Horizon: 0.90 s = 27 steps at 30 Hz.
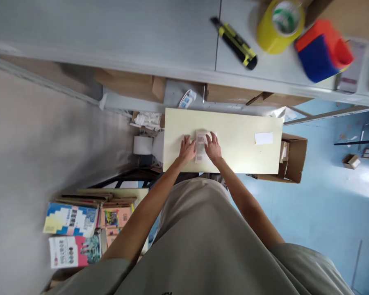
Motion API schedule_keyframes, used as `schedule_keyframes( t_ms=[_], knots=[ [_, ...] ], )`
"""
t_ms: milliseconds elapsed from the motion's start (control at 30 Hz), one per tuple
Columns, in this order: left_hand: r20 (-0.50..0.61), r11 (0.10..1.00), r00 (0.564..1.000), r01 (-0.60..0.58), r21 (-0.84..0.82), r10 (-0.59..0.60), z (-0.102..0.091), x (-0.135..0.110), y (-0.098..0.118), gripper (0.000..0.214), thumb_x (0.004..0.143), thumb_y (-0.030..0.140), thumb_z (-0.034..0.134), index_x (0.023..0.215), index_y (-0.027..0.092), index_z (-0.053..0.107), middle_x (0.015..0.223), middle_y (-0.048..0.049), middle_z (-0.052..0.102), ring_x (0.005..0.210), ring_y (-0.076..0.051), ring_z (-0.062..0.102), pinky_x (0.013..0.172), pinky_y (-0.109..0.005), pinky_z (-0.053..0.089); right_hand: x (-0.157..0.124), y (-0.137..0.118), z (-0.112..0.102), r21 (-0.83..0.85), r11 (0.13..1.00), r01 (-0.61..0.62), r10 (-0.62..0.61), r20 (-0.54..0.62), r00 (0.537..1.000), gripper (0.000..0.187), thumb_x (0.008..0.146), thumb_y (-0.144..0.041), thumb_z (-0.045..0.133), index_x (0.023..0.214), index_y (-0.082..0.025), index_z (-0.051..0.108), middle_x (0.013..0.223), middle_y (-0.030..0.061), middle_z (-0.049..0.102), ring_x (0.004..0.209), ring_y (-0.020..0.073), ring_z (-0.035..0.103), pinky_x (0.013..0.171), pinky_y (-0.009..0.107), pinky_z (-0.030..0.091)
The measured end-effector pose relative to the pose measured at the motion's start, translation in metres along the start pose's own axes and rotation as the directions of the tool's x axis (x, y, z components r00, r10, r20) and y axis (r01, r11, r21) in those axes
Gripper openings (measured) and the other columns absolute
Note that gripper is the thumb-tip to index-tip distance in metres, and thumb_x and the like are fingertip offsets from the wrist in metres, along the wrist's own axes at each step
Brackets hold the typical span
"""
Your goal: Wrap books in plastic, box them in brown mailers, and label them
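Flat plastic packet (200, 148) laid out, handling judged unfinished; left hand (187, 149) loosely spread beside it, right hand's (213, 149) grip undetermined.

From far off, I see a loose grey cloth shirt (203, 237) with short sleeves (307, 262) and small black letters (166, 293). The left hand (187, 150) and right hand (213, 149) are bare.

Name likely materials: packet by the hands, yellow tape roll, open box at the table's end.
Packet: probably thin plastic film, looking pale and partly see-through; blur leaves this open.
Yellow tape roll: likely smooth, glossy plastic, by its sheen.
Open box: matt cardboard, by its brown walls and flaps.
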<state>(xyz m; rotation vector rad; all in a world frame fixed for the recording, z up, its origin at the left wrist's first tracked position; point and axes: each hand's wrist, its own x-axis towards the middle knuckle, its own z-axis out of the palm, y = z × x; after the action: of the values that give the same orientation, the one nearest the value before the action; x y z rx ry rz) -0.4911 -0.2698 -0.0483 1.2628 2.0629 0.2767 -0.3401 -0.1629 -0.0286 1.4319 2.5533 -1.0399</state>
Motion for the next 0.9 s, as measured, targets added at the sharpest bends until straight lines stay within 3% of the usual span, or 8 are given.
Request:
schedule_keyframes(
  t_ms=[100, 167, 300, 433, 567, 733, 833, 900],
  knots=[
    [-0.098, 0.993, 0.988, -0.122, -0.005, 0.121, -0.034, 0.007, 0.023, 0.057, 0.104, 0.016, 0.069, 0.161, 0.016, 0.072, 0.185, -0.0243, 0.055, 0.183, -0.047, 0.039, 0.15, -0.068, 0.035, -0.017, -0.005, -0.038, -0.037, 0.999, 0.015, -0.02, -0.123, 0.992, 0.05, 0.112, -0.019, 0.063, 0.161, -0.019, 0.069, 0.182, 0.0286, 0.056, 0.174, 0.0409, 0.054, 0.137, 0.062, 0.06],
    [-0.211, 0.97, 0.949, -0.243, -0.008, 0.236, -0.062, 0.015, 0.045, 0.052, 0.107, 0.018, 0.067, 0.158, 0.019, 0.075, 0.182, -0.0207, 0.06, 0.18, -0.044, 0.046, 0.149, -0.064, 0.04, -0.015, -0.011, -0.069, -0.058, 0.997, 0.053, -0.065, -0.227, 0.972, 0.048, 0.114, -0.025, 0.066, 0.162, -0.018, 0.068, 0.177, 0.0286, 0.06, 0.168, 0.0404, 0.06, 0.136, 0.061, 0.059],
    [-0.489, 0.887, 0.766, -0.46, 0.038, 0.418, -0.133, 0.033, 0.102, 0.042, 0.114, 0.022, 0.063, 0.152, 0.024, 0.078, 0.17, -0.0171, 0.07, 0.166, -0.037, 0.063, 0.144, -0.061, 0.049, 0.013, -0.041, -0.143, -0.115, 0.969, 0.22, -0.248, -0.443, 0.861, 0.047, 0.119, -0.034, 0.061, 0.163, -0.02, 0.066, 0.169, 0.0253, 0.064, 0.159, 0.038, 0.064, 0.132, 0.063, 0.06],
    [-0.651, 0.842, 0.603, -0.529, 0.105, 0.46, -0.206, 0.048, 0.156, 0.04, 0.115, 0.021, 0.063, 0.152, 0.027, 0.077, 0.165, -0.0158, 0.072, 0.158, -0.035, 0.066, 0.14, -0.059, 0.052, 0.058, -0.085, -0.219, -0.203, 0.923, 0.327, -0.385, -0.541, 0.748, 0.049, 0.122, -0.035, 0.048, 0.168, -0.023, 0.063, 0.169, 0.0222, 0.064, 0.161, 0.0381, 0.06, 0.135, 0.065, 0.055],
    [-0.706, 0.855, 0.555, -0.499, 0.139, 0.439, -0.254, 0.053, 0.186, 0.044, 0.114, 0.019, 0.062, 0.156, 0.027, 0.074, 0.168, -0.0159, 0.069, 0.16, -0.037, 0.062, 0.141, -0.061, 0.049, 0.11, -0.117, -0.268, -0.294, 0.911, 0.29, -0.401, -0.47, 0.786, 0.051, 0.119, -0.03, 0.049, 0.167, -0.018, 0.063, 0.166, 0.0239, 0.067, 0.154, 0.0399, 0.06, 0.131, 0.063, 0.053],
    [-0.74, 0.886, 0.543, -0.436, 0.157, 0.398, -0.264, 0.041, 0.179, 0.044, 0.115, 0.021, 0.059, 0.156, 0.026, 0.074, 0.169, -0.0153, 0.068, 0.161, -0.038, 0.06, 0.141, -0.061, 0.048, 0.159, -0.124, -0.283, -0.409, 0.9, 0.154, -0.305, -0.335, 0.891, 0.048, 0.117, -0.025, 0.053, 0.162, -0.012, 0.066, 0.162, 0.0285, 0.069, 0.149, 0.039, 0.061, 0.126, 0.056, 0.052],
    [-0.745, 0.919, 0.578, -0.376, 0.121, 0.334, -0.248, 0.03, 0.159, 0.043, 0.115, 0.022, 0.058, 0.155, 0.026, 0.074, 0.167, -0.015, 0.069, 0.161, -0.038, 0.061, 0.141, -0.061, 0.048, 0.171, -0.121, -0.285, -0.437, 0.887, 0.149, -0.307, -0.316, 0.898, 0.047, 0.122, -0.024, 0.043, 0.158, -0.01, 0.069, 0.154, 0.0271, 0.074, 0.146, 0.0359, 0.066, 0.125, 0.056, 0.05],
    [-0.73, 0.942, 0.625, -0.327, 0.078, 0.277, -0.229, 0.024, 0.139, 0.042, 0.115, 0.022, 0.058, 0.154, 0.027, 0.074, 0.167, -0.0141, 0.07, 0.161, -0.038, 0.061, 0.141, -0.061, 0.047, 0.17, -0.119, -0.286, -0.441, 0.884, 0.153, -0.312, -0.314, 0.897, 0.059, 0.125, -0.023, 0.024, 0.157, -0.004, 0.07, 0.152, 0.027, 0.074, 0.147, 0.0327, 0.067, 0.124, 0.055, 0.048]
  ],
)
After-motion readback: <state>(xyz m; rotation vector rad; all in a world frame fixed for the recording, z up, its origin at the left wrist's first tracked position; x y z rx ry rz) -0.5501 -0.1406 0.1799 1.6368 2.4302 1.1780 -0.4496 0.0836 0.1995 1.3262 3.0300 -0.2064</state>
